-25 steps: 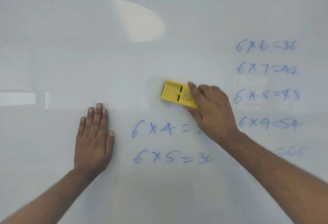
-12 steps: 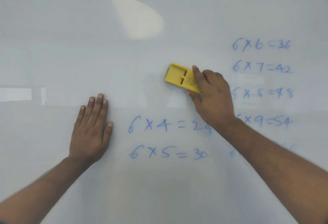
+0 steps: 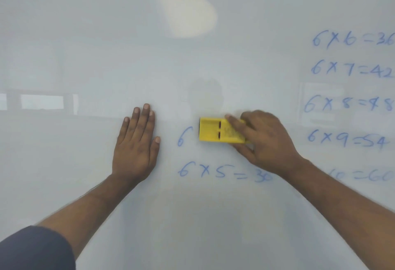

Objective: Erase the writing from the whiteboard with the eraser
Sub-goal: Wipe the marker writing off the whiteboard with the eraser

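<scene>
The whiteboard (image 3: 85,34) fills the view. My right hand (image 3: 265,141) grips a yellow eraser (image 3: 213,131) and presses it flat on the board, over the line that began "6 x 4". Only that line's blue "6" (image 3: 183,139) shows, just left of the eraser. Below it stands the blue line "6 x 5 = 30" (image 3: 224,173). A column of blue sums (image 3: 350,73), from "6 x 6 = 36" down to a faint "= 60", runs along the right side. My left hand (image 3: 136,145) lies flat on the board, fingers together, left of the "6".
A pale reflection of a light (image 3: 183,11) shows on the upper board. Faint window reflections (image 3: 40,102) lie at the left. A dark sleeve (image 3: 36,248) covers my left upper arm at the bottom left corner.
My right hand has brought the eraser down from above the "6 x 4 = 24" line onto it; most of that line no longer shows. The view has shifted, so both hands sit further right.
</scene>
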`<control>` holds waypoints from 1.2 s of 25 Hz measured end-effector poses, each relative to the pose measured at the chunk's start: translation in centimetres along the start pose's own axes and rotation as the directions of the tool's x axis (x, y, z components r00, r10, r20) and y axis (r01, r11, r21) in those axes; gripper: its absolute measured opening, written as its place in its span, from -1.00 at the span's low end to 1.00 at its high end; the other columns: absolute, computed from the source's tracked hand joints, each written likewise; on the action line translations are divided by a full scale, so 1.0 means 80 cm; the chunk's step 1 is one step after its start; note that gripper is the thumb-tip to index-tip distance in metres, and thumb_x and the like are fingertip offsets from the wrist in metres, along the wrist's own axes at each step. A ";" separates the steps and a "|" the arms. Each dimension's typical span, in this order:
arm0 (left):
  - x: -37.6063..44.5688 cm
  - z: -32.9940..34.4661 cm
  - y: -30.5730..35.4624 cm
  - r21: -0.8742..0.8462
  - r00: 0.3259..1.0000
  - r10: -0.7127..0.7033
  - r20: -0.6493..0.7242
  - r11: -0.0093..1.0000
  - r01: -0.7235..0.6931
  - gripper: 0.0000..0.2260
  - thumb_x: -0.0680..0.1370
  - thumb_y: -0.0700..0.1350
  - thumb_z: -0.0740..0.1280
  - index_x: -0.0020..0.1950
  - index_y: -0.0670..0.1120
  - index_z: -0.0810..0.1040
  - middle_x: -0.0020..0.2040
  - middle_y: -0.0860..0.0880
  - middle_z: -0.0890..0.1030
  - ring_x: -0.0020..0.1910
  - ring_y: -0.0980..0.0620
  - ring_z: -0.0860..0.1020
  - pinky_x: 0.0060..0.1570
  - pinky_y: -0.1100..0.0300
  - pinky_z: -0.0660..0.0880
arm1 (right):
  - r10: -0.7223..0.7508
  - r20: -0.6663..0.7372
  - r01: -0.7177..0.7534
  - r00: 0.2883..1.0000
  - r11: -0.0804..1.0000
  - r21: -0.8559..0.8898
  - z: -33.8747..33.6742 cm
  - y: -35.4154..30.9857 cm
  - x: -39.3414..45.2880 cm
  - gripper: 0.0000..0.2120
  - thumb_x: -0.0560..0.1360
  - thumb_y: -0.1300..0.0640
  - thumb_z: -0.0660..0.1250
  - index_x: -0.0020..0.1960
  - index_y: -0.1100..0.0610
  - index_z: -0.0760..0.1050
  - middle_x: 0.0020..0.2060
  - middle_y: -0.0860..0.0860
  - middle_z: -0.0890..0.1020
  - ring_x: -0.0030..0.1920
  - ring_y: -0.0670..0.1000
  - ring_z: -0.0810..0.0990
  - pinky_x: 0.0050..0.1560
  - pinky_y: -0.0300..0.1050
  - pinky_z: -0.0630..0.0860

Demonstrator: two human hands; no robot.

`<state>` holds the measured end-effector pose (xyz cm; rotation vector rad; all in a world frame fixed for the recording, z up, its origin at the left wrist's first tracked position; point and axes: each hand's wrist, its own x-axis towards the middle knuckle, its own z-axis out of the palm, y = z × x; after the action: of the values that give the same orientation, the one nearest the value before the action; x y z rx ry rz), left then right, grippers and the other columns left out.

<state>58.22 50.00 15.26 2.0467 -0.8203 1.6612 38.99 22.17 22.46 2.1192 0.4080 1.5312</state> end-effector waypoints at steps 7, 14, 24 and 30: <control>-0.007 0.004 -0.006 0.002 0.999 0.041 -0.018 0.999 -0.041 -0.46 0.70 0.00 -0.02 0.66 -0.14 0.04 0.68 -0.07 0.04 0.67 -0.08 0.01 0.63 -0.05 -0.04 | 0.172 -0.073 -0.162 0.982 0.979 0.127 0.043 -0.094 0.044 -0.46 0.50 -0.04 0.32 0.43 0.12 0.39 0.05 0.17 0.54 0.00 0.21 0.51 0.00 0.05 0.37; -0.017 0.003 -0.014 0.015 0.996 0.093 -0.013 0.996 -0.093 -0.47 0.69 -0.03 0.00 0.65 -0.17 0.06 0.68 -0.09 0.06 0.66 -0.09 0.04 0.62 -0.08 0.01 | 0.009 -0.004 -0.009 1.000 0.999 0.050 0.024 -0.045 -0.003 -0.49 0.55 -0.09 0.27 0.44 0.09 0.38 0.06 0.17 0.56 0.00 0.22 0.52 0.01 0.06 0.39; -0.027 0.006 -0.014 0.000 0.997 0.082 -0.007 0.997 -0.082 -0.46 0.70 -0.01 -0.01 0.66 -0.15 0.04 0.68 -0.08 0.04 0.66 -0.10 0.03 0.63 -0.07 -0.02 | 0.070 -0.025 -0.067 0.997 0.992 0.110 0.052 -0.109 -0.004 -0.48 0.54 -0.05 0.29 0.45 0.09 0.36 0.06 0.17 0.54 0.01 0.22 0.51 0.03 0.06 0.38; -0.037 0.005 -0.016 0.003 0.997 0.083 0.008 0.997 -0.083 -0.46 0.69 -0.01 0.00 0.66 -0.16 0.04 0.68 -0.08 0.04 0.66 -0.09 0.02 0.63 -0.07 -0.02 | -0.199 0.094 0.194 0.975 0.979 0.057 0.030 -0.062 -0.056 -0.52 0.59 -0.08 0.23 0.45 0.09 0.37 0.04 0.15 0.57 -0.02 0.20 0.51 0.01 0.05 0.39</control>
<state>58.98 51.32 12.41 2.0481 -0.9175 1.6999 40.04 23.49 15.56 2.1101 0.6043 1.3109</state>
